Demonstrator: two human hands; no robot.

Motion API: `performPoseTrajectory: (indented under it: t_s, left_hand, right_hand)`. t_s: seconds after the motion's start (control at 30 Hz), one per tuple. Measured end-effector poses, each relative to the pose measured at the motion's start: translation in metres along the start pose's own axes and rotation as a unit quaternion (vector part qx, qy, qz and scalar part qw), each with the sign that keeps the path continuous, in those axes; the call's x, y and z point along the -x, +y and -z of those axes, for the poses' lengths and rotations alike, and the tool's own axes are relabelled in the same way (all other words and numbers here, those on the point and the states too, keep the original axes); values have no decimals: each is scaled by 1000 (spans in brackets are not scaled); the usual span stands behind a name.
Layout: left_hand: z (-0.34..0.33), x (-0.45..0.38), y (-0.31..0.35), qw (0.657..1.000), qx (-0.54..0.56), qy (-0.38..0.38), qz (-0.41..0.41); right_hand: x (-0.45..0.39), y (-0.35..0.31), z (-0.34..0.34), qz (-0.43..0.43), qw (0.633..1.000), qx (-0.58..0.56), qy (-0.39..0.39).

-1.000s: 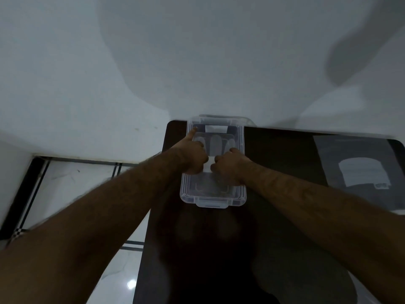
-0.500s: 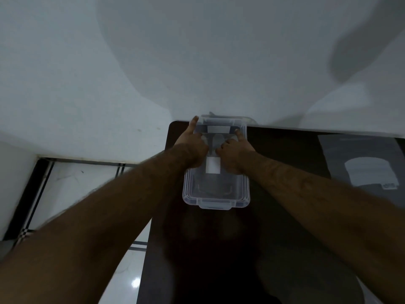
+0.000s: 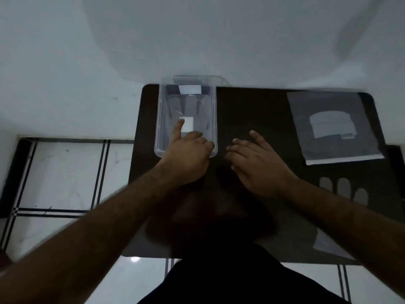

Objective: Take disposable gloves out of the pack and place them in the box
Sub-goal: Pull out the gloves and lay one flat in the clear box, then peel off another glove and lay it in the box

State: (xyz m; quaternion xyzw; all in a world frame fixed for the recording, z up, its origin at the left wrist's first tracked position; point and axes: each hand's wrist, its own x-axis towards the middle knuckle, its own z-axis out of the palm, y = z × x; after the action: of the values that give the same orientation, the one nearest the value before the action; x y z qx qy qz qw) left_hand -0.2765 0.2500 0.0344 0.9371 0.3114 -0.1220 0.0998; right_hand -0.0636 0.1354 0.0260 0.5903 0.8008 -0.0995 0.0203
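The light is dim and the clear box (image 3: 161,119) at the table's (image 3: 252,110) far left is hard to read: a translucent glove (image 3: 188,106) lies flat inside, its fingers faint, with a white tag (image 3: 188,125) near its middle. The left hand (image 3: 188,159) covers the box's near end, index finger stretched to touch the glove beside the tag, other fingers curled, grasping nothing. The right hand (image 3: 256,165) hovers open and empty just right of the box. The pack (image 3: 333,126) lies far right; another glove (image 3: 344,189), near right, is partly hidden by the forearm.
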Motion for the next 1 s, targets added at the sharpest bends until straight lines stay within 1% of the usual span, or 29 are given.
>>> performPoseTrajectory:
  t_s: [0.07, 0.13, 0.23, 0.27, 0.3, 0.37, 0.43, 0.53, 0.6, 0.67, 0.73, 0.8, 0.87, 1.0]
  left_hand:
    - [-3, 3, 38, 1000, 28, 5, -10]
    - [-7, 3, 82, 999, 48, 10, -15]
    - [-19, 1, 152, 997, 67, 17, -24]
    - [-26, -1, 186, 997, 65, 25, -35]
    - [-34, -3, 211, 997, 60, 32, -43]
    - [-55, -4, 228, 996, 66, 38, -43]
    - [-74, -7, 270, 995, 80, 21, -58]
    - [-105, -8, 328, 989, 113, -31, -87]
    - [-124, -6, 360, 986, 119, -42, -106]
    - [-144, -5, 382, 988, 90, -52, -114]
    - [-164, -3, 395, 990, 38, -78, -110]
    - [-182, 1, 399, 990, 3, -98, -102]
    - [-194, 6, 402, 992, -8, -81, -91]
    - [-203, 12, 409, 994, -38, 7, -101]
  right_hand:
    - [34, 5, -7, 6, 1000, -8, -9]
    - [72, 12, -16, 6, 1000, -6, 0]
    - [134, 29, -37, -18, 999, -20, 24]
    - [166, 41, -45, -28, 999, -26, 34]
    - [192, 50, -53, -38, 998, -33, 30]
    - [215, 59, -66, -44, 997, -56, 24]
    - [261, 76, -78, -59, 996, -62, -15]
    - [328, 104, -106, -103, 990, -92, -39]
    - [366, 113, -120, -127, 983, -113, -67]
    - [396, 119, -133, -140, 979, -101, -105]
    - [418, 123, -145, -131, 979, -65, -145]
    - [429, 125, -158, -122, 979, -44, -158]
    - [433, 125, -167, -129, 981, -44, -138]
    - [429, 120, -173, -145, 986, -50, -71]
